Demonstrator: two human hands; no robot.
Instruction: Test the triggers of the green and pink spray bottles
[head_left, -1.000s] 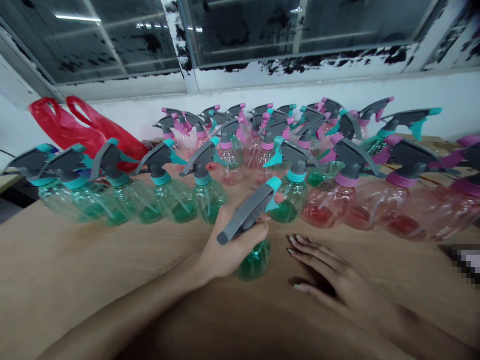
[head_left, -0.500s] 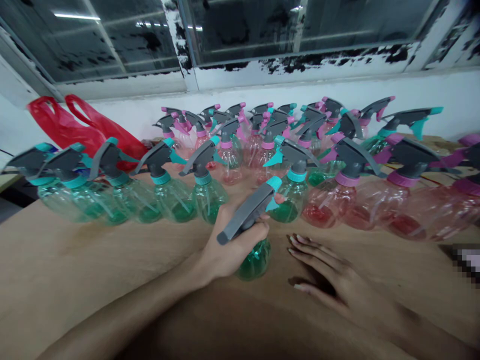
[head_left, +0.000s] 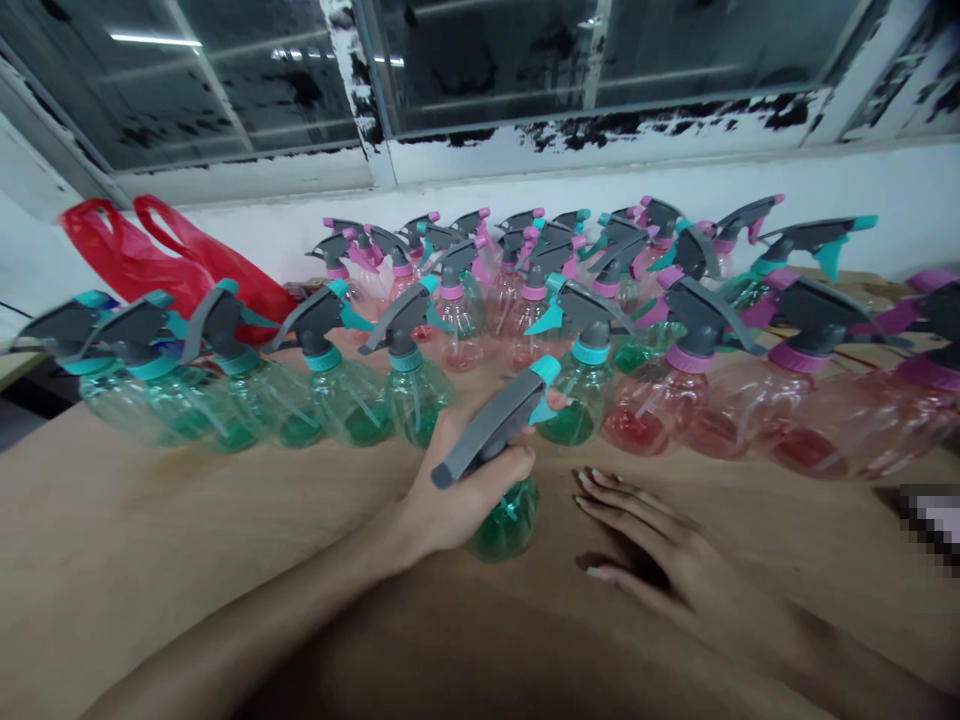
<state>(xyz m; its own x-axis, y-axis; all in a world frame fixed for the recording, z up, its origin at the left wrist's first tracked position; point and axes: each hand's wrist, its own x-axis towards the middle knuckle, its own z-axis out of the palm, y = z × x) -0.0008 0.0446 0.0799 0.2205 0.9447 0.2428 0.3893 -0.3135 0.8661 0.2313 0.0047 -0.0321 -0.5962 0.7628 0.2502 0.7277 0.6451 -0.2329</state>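
Observation:
My left hand (head_left: 450,490) is wrapped round the neck of a green spray bottle (head_left: 507,520) with a grey and teal trigger head; the bottle stands on the wooden table (head_left: 187,540) in front of me. My right hand (head_left: 649,545) lies flat on the table just right of the bottle, fingers stretched out and holding nothing.
Behind my hands runs a row of green spray bottles (head_left: 337,385) at the left and pink ones (head_left: 675,395) at the right, with several more rows (head_left: 525,260) back to the white wall. A red plastic bag (head_left: 161,255) lies at the far left. A blurred patch (head_left: 934,520) sits at the right edge.

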